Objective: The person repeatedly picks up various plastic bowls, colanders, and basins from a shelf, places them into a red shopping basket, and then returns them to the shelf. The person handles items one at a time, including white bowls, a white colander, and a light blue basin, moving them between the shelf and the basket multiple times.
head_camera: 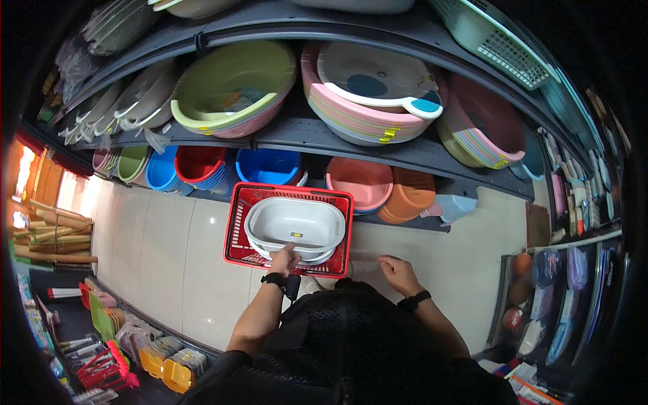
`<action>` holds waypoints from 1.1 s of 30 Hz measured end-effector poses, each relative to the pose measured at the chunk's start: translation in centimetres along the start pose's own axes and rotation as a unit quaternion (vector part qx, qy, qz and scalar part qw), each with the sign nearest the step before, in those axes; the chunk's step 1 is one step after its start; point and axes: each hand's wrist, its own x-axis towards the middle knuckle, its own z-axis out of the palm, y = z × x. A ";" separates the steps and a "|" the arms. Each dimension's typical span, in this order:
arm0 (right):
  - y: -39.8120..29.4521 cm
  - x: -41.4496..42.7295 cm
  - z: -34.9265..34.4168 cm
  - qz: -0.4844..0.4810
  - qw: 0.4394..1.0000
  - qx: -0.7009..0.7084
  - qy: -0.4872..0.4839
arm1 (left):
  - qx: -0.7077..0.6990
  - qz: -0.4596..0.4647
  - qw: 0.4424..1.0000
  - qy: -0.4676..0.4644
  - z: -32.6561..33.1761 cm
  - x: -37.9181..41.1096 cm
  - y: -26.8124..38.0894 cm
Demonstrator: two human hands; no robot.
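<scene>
A red plastic shopping basket [238, 212] is in front of me, and a white oval plastic basin [283, 220] sits inside it. The basin has a small label on its floor and slots at its right end. Beneath it shows the rim of another white piece. My left hand [284, 260] is at the near side of the basin, one finger over its rim; whether it grips the rim or the basket's handle is hidden. My right hand [397, 273] hangs right of the basket, its fingers loosely curled around nothing.
Ahead, a dark metal shelf [283, 134] holds stacked green basins [223, 76] and pink basins [324, 101]. Blue buckets [266, 167], a red bucket [200, 164] and pink tubs [359, 179] line its bottom. Brushes [104, 364] are at lower left, balls [514, 316] at right. Pale tiles [162, 243] cover the floor.
</scene>
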 end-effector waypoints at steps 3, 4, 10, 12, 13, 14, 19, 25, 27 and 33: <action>-0.6 0.1 -0.2 -0.009 1.000 0.006 -0.007 | 0.041 -0.020 0.999 0.005 -0.4 0.4 0.3; -0.8 0.1 -0.3 0.005 1.000 0.011 -0.014 | 0.053 -0.022 0.998 -0.016 -0.6 0.4 0.4; -1.5 -0.6 -0.7 -0.002 0.999 0.020 -0.027 | 0.075 -0.036 0.996 -0.038 -1.6 -0.5 -0.3; -2.6 1.5 -2.3 -0.060 0.998 0.028 -0.006 | 0.011 -0.006 0.997 -0.075 -2.4 0.1 -1.1; -4.0 2.1 -3.5 -0.097 0.995 0.037 0.005 | -0.024 -0.018 0.996 -0.083 -2.6 -0.2 -0.8; -6.3 2.9 -5.3 -0.089 0.996 0.022 0.016 | -0.047 0.007 0.996 -0.076 -2.4 -0.7 -0.6; -19.7 6.1 -15.9 -0.275 0.944 0.056 0.171 | -0.015 0.041 0.999 0.005 -1.3 -6.7 2.5; -36.4 7.2 -26.7 -0.484 0.811 -0.072 0.321 | 0.106 0.217 0.969 -0.045 0.2 -11.6 5.4; -38.8 10.7 -29.9 -0.545 0.731 -0.168 0.374 | 0.183 0.360 0.913 -0.061 2.8 -15.0 8.4; -44.6 17.5 -32.9 -0.454 0.797 -0.301 0.261 | 0.264 0.632 0.720 -0.109 11.0 -27.9 21.1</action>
